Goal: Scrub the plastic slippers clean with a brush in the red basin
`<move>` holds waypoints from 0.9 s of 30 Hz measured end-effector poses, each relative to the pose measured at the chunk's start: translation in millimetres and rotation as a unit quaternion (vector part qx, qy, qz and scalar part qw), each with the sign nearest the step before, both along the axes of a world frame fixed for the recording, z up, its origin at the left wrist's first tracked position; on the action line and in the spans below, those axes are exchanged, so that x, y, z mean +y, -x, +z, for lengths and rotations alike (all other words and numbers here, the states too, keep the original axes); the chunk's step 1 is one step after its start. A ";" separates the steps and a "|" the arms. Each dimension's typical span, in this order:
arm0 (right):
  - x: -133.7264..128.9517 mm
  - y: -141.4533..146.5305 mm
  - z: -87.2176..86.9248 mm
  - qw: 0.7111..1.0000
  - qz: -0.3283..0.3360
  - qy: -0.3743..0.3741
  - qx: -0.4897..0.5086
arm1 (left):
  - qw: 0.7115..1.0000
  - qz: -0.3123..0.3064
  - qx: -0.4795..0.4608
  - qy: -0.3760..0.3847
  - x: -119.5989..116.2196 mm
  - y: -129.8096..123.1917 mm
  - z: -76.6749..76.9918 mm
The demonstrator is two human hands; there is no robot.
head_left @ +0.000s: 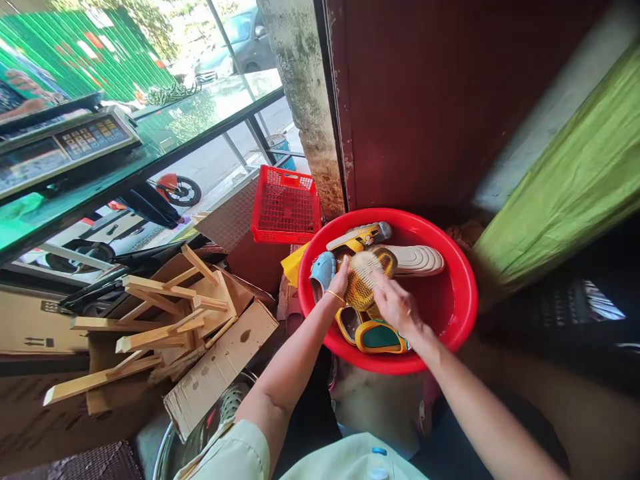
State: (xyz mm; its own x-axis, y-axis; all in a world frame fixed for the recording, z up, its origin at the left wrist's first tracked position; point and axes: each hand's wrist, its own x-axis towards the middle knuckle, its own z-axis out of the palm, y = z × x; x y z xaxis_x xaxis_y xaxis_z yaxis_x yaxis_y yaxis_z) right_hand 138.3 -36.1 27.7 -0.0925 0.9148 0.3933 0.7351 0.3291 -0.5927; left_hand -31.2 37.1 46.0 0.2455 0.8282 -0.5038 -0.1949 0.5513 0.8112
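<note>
Ridged yellow-and-brown sandal (pixel 361 288) held upright-ish in the middle of a round red plastic basin (pixel 469 293), w/ both hands on it. L hand (pixel 339 281), fingers together, presses its left edge; R hand (pixel 395 305), fingers slightly apart, lies across its lower right side. Thin gold bangle (pixel 335 297) on L wrist; pale green sleeve (pixel 235 453) at upper L arm. Also in basin: blue clog (pixel 321 272) just left of the sandal, cream slipper (pixel 415 260) to the right, yellow-and-grey shoe (pixel 360 235) above, yellow-and-green sandal (pixel 377 337) below, touching one another in a heap. Beyond basin: red plastic crate (pixel 285 205) on its side by a mottled concrete pillar (pixel 300 87). To the L, cardboard box (pixel 220 367) w/ loose wooden slats (pixel 150 327), steel tub (pixel 200 433) below it, digital scale (pixel 90 137) on a dark counter (pixel 120 160). To the R, green cloth (pixel 560 180) beside a dark red door (pixel 425 100).
</note>
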 end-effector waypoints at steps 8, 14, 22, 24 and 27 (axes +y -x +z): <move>18.2 -32.7 6.1 0.993 -0.115 -0.012 -0.005 | 0.965 -0.052 0.165 -0.196 -10.1 4.2 5.6; 4.5 -28.4 21.2 0.998 -0.029 -0.045 -0.014 | 0.768 -0.119 0.441 -0.448 -24.4 8.0 15.4; 20.4 -71.3 23.2 0.987 -0.157 -0.037 -0.031 | 0.682 -0.183 0.539 -0.459 -24.8 17.3 21.4; 31.7 -56.4 49.3 0.993 -0.104 -0.061 -0.014 | 0.682 -0.202 0.560 -0.426 -20.8 19.6 18.9; 48.8 -8.6 128.0 0.993 -0.045 -0.110 -0.001 | 0.687 -0.230 0.590 -0.356 -14.3 23.8 15.2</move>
State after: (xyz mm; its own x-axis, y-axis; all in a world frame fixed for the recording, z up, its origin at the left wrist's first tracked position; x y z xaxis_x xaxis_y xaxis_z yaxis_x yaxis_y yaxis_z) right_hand 146.9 12.8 155.7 -0.0151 0.8116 0.5840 0.7679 0.3835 -0.5131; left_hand -55.0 22.8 61.2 0.3329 0.9392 -0.0840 0.8920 -0.2847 0.3512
